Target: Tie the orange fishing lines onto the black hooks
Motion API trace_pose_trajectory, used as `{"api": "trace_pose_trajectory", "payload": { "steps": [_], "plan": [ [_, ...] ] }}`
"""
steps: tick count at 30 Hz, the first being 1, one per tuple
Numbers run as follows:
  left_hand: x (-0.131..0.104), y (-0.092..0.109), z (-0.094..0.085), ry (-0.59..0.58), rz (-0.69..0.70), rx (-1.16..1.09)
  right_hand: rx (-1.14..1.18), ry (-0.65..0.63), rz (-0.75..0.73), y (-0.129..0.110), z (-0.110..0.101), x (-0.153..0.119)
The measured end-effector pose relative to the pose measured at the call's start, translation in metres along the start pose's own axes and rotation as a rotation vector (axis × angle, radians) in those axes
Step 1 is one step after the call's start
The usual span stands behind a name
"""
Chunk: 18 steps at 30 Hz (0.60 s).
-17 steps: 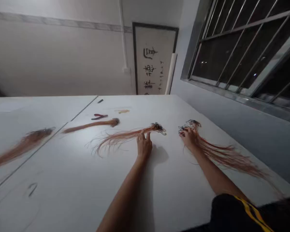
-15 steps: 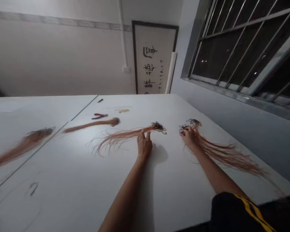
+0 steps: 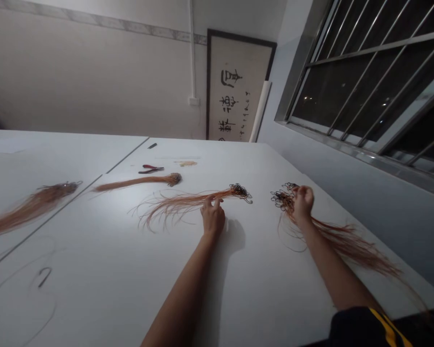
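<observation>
Head view: right hand (image 3: 304, 201) curled — can't tell on what — over the right bundle (image 3: 342, 238), strands trailing rightward; left hand (image 3: 214, 219) spread loosely by the middle bundle (image 3: 195, 198).

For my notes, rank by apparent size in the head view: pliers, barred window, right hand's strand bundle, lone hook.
1. Barred window
2. Strand bundle at the right hand
3. Pliers and lone hook: too close to call; the hook looks nearer

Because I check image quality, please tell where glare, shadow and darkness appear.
All in the head view: glare on the white table, left of centre; soft shadow right of the left hand; the barred window dark, with light spots.
</observation>
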<state>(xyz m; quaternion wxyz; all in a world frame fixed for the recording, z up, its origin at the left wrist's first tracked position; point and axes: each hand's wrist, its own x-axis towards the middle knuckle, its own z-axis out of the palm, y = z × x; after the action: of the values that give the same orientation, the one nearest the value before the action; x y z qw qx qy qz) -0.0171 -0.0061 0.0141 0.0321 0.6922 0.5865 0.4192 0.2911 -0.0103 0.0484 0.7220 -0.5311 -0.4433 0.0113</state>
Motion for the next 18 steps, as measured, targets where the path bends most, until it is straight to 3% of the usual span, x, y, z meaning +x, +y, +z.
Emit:
{"api": "trace_pose_trajectory", "payload": {
  "steps": [3,5,9,11,14,18],
  "plan": [
    [0.002,-0.004,0.0,-0.004,-0.017,-0.087,0.192,0.133,-0.083,-0.051,0.003,0.005],
    [0.004,-0.009,0.0,-0.009,-0.038,-0.151,0.296,0.109,-0.129,-0.085,0.018,-0.006],
    [0.003,-0.021,0.0,-0.03,-0.141,-0.271,0.455,-0.246,-0.076,-0.124,0.075,-0.07],
    [-0.001,-0.025,-0.003,-0.037,-0.196,-0.33,0.504,-0.417,-0.009,-0.124,0.106,-0.113],
    [-0.013,-0.027,-0.012,-0.051,-0.234,-0.41,0.542,-0.512,0.1,-0.107,0.137,-0.162],
    [-0.027,-0.022,-0.028,-0.041,-0.254,-0.456,0.53,-0.571,0.21,-0.08,0.149,-0.186]
  ]
}}
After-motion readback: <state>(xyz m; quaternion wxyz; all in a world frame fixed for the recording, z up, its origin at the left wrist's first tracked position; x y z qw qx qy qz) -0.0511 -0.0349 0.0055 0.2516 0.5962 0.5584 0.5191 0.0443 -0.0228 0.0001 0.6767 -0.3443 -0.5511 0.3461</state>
